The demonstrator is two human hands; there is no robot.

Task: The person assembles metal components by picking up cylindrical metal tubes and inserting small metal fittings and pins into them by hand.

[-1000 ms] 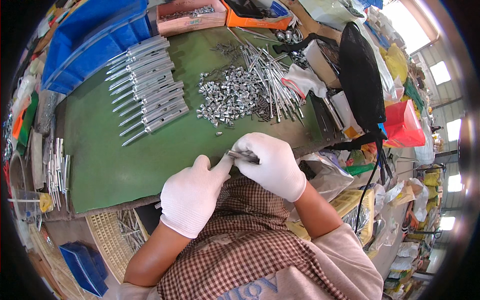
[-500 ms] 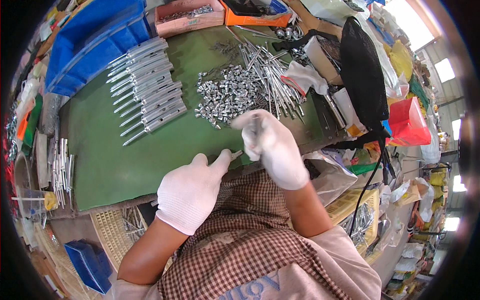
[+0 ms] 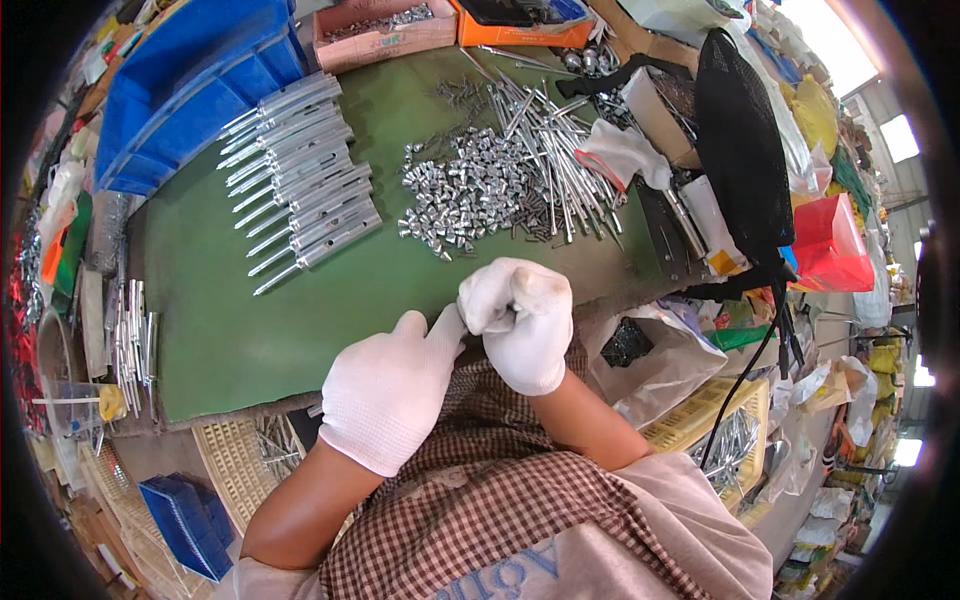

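Left hand (image 3: pixel 388 392): white knit glove, fingers stretched toward the right hand, thumb tip touching it; whether it pinches anything cannot be told.
Right hand (image 3: pixel 518 318): white knit glove, curled closed at the near table edge; what it grips is hidden.
Small metal pieces (image 3: pixel 470 195): loose heap, far centre; short, shiny, angular; judged light, hard, slippery, best pinched singly by the sides.
Thin rods (image 3: pixel 545 150): scattered bundle, right of the heap; stiff, smooth steel, best taken mid-shaft.
Finished tubes (image 3: pixel 300 175): neat row, far left; cylindrical bodies with pin tips.
Table (image 3: pixel 230 320): green mat, soft-looking, matte.
Blue bin (image 3: pixel 190 90): rigid plastic, far left.
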